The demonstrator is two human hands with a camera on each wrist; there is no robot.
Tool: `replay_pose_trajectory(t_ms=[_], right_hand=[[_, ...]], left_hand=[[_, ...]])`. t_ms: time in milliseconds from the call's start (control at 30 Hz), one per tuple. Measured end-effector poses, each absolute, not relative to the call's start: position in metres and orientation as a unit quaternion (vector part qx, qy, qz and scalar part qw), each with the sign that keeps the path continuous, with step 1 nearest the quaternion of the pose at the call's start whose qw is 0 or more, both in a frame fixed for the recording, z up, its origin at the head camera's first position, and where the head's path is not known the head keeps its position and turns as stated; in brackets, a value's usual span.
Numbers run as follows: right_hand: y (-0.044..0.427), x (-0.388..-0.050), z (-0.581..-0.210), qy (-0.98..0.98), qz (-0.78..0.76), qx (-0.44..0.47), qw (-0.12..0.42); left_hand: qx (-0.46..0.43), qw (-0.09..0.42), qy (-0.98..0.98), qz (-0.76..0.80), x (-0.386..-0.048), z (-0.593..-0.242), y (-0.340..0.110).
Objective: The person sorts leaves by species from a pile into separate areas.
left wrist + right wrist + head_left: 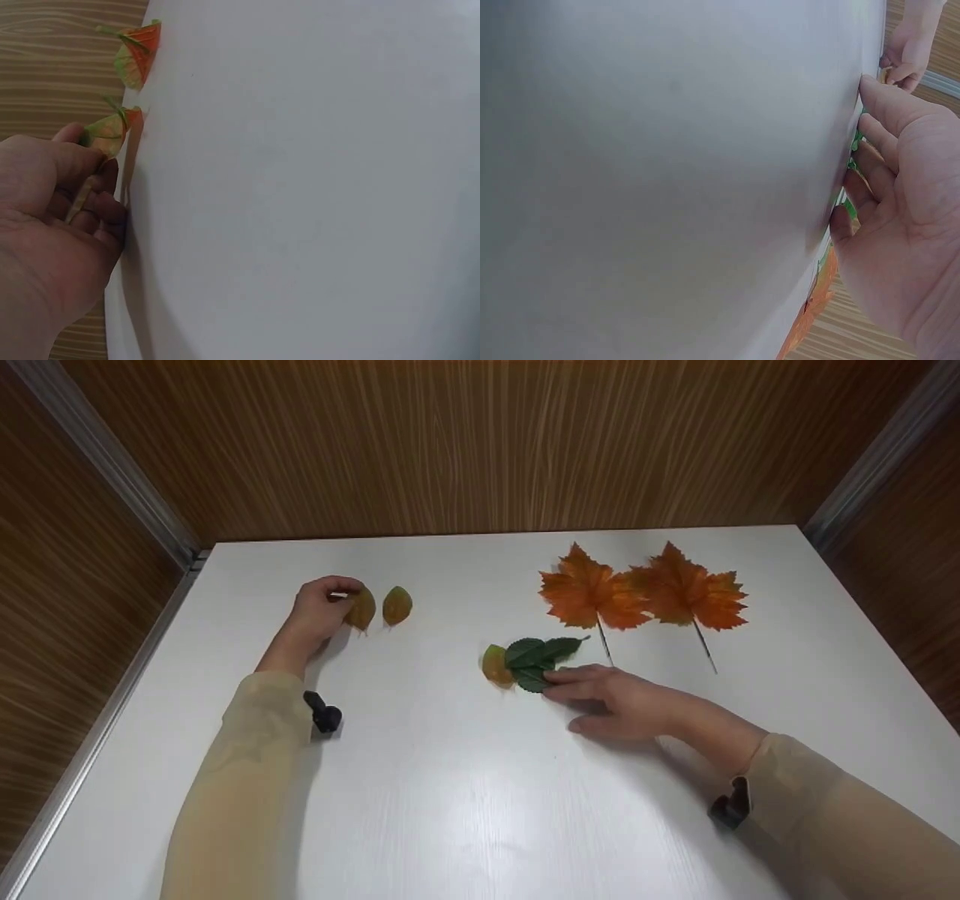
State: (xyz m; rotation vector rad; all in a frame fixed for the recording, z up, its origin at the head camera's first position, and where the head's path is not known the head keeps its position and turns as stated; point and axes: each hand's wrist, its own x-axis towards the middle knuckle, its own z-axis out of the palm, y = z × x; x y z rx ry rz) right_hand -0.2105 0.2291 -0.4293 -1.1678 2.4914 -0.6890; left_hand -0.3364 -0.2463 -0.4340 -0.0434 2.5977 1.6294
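At the far left of the table, my left hand (322,611) pinches a yellow-brown artificial leaf (362,609) between thumb and fingers. In the left wrist view that leaf (109,135) shows its paler underside and a green stem. A similar yellow-brown leaf (397,605) lies just to its right, apart from it. Near the middle, my right hand (615,701) has its fingers loosely extended, the fingertips at the edge of a small cluster of dark green leaves (529,652). Those leaves partly cover a third yellow-brown leaf (496,666).
Two orange maple leaves (596,589) with thin dark stems lie side by side at the back right, their edges overlapping. They rest on a white table (465,780) enclosed by wood-grain panels (465,450) at the back and sides.
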Motion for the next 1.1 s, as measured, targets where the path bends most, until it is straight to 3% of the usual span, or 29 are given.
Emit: replay_pose_trajectory(t_ms=[1100], right_hand=[[0.230, -0.211, -0.431, 0.867, -0.242, -0.412, 0.143]], left_hand=[[-0.045, 0.064, 0.840, 0.537, -0.324, -0.422, -0.250]])
